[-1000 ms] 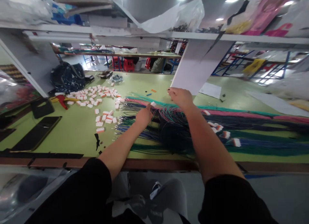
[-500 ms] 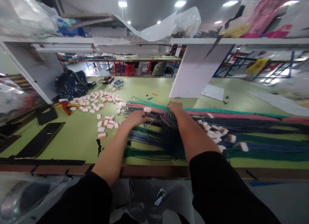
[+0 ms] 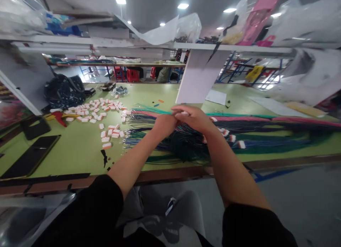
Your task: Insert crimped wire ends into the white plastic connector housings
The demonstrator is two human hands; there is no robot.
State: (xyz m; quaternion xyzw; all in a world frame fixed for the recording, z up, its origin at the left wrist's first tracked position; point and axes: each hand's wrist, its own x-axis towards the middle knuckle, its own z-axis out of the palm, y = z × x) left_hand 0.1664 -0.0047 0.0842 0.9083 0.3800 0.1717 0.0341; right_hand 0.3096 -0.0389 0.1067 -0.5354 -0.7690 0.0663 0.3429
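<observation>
A pale green worktable is spanned by long bundles of thin wires, laid sideways from the middle toward the right. Teal and pink strands are seen along the far side, with dark, blue and deep green ones nearer the front edge; a dense, dark tangle is formed below the hands. The left ends of the strands are fanned out and tipped with small shiny points.

Above the wires, the left hand and the right hand are brought together, their fingers bent and meeting. A small whitish piece is seen at the right hand's fingers; by which hand it is gripped, and how far either grip is closed, cannot be told, since the fingertips are overlapped and blurred.

At the far left, a dark patterned bag is set by the upright panel. Nearer the front, a black phone is laid flat near a dark case. Red and yellow handles are seen beside the scattered blocks.

Small white-and-orange blocks are strewn left of the wire ends, and similar pieces are seen among the wires right of the hands. Pale lettering is carried by the clothing but cannot be read; no brand can be made out.
</observation>
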